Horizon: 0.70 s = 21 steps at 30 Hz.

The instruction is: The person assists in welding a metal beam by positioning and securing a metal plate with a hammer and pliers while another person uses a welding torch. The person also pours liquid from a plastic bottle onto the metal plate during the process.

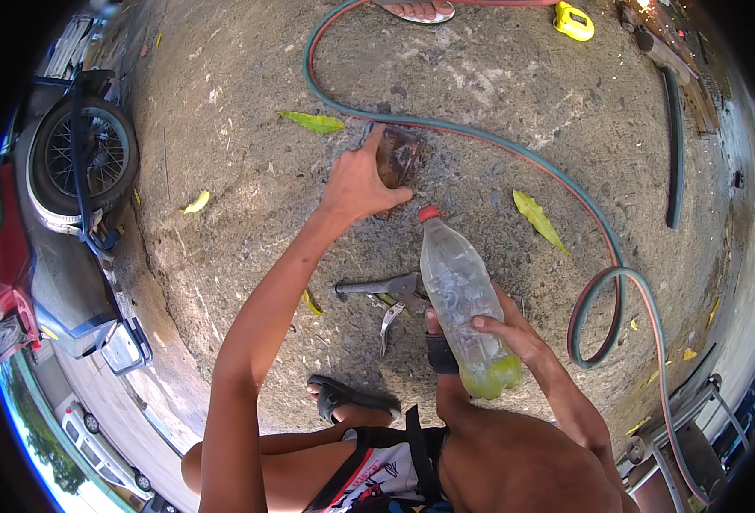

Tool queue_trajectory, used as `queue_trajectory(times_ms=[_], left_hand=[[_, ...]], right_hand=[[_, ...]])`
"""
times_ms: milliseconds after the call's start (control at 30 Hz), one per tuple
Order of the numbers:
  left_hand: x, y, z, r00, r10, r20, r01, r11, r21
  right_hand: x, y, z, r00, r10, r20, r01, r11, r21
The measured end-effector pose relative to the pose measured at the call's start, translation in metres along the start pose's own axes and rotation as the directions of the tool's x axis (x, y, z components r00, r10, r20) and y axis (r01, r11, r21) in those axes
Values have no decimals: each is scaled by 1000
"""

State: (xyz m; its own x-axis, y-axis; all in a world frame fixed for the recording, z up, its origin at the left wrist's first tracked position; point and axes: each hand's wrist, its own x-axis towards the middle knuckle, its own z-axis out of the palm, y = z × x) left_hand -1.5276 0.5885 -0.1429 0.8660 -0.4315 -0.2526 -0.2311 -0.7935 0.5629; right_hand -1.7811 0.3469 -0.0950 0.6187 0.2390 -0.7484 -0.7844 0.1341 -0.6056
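Observation:
My left hand reaches onto a rusty, dark metal piece on the concrete, index finger and thumb spread across it, gripping its edges. In my right hand is a large clear plastic bottle with a red cap, tilted with its top pointing up-left near that metal piece, and greenish at its bottom. Locking pliers lie on the ground beside the bottle, partly hidden by it.
A blue-red twin hose loops around the work spot. Yellow tape measure, another person's sandalled foot, dark tube and fallen leaves surround it. A motorbike wheel stands left, metal frames lower right.

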Motion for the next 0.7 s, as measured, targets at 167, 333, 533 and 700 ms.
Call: queue_trajectory(times_ms=[167,333,533,700], left_hand=[[-10,-9,-47,975,-164,149,207,913,-351],[-10,-53,-88,973,-135,187,201,896,-396],[7,-89,-111,996,-69,48,81,934,-349],[10,-80,-110,992,-125,12,124,961,-249]], right_hand=[[9,-5,3,999,2,37,5,983,-184],[24,-21,27,983,-48,175,76,985,-157],[34,-35,54,968,-95,234,107,994,-38],[37,-34,56,967,-106,232,110,994,-4]])
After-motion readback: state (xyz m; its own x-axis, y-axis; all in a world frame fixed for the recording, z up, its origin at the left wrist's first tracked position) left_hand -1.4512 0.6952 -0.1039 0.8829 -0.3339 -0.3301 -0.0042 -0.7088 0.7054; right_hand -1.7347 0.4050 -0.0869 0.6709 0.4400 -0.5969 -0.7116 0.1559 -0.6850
